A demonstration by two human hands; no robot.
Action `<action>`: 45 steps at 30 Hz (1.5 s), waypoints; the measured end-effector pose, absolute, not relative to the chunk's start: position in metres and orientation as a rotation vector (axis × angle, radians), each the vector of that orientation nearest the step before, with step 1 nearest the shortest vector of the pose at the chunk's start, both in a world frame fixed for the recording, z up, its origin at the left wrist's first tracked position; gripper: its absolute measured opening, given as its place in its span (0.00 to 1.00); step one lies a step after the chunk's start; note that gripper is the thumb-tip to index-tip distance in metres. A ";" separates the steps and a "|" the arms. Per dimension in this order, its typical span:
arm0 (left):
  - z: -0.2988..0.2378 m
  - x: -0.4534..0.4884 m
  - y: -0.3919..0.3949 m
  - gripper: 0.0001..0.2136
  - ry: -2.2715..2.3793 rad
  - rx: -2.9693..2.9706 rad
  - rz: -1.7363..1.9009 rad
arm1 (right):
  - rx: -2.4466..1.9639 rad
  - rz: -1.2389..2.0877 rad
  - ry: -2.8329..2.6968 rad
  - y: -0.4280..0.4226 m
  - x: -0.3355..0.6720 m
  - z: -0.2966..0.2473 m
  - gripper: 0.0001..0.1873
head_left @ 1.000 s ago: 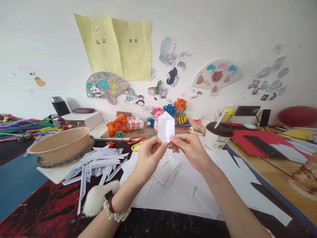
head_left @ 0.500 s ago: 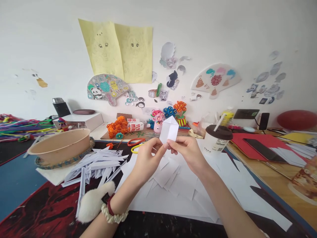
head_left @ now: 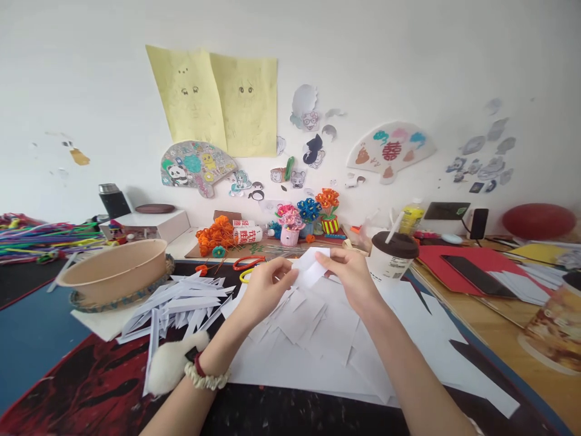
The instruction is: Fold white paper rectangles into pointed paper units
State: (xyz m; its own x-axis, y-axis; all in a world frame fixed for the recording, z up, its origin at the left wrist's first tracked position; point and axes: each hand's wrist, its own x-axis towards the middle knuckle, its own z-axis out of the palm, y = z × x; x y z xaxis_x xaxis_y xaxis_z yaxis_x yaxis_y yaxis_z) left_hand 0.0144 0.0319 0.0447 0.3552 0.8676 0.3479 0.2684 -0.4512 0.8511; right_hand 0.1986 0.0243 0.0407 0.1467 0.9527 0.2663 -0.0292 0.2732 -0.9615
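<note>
The left hand (head_left: pixel 267 289) and the right hand (head_left: pixel 353 275) share a small folded white paper (head_left: pixel 313 271), raised over loose white sheets (head_left: pixel 304 327) on the table (head_left: pixel 503 322). The left fingers pinch its edge at 8 o'clock, thumb toward the viewer; the right thumb and fingers grasp it at 2 o'clock, thumb pressed on its face. Neither hand is free

With that paper as the centre of the dial, the sheets spread out at 6 o'clock. A heap of folded white strips (head_left: pixel 188 303) lies between 8 and 9 o'clock, and a white fluffy object (head_left: pixel 170 366) sits at 8 o'clock beside the left forearm. Farther out at 9 o'clock stands a pale basin (head_left: pixel 111 266). A lidded cup (head_left: pixel 394 263) with a straw is at 3 o'clock, just past the right hand, and potted craft flowers (head_left: pixel 310 210) stand at 12 o'clock
</note>
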 end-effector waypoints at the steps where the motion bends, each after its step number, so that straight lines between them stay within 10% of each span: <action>1: 0.044 0.014 0.034 0.11 0.998 1.896 1.084 | -1.042 0.940 -1.198 0.025 0.199 0.039 0.18; 45: 0.013 -0.010 0.024 0.04 1.087 2.168 0.668 | -1.415 1.064 -1.813 -0.003 0.223 -0.008 0.05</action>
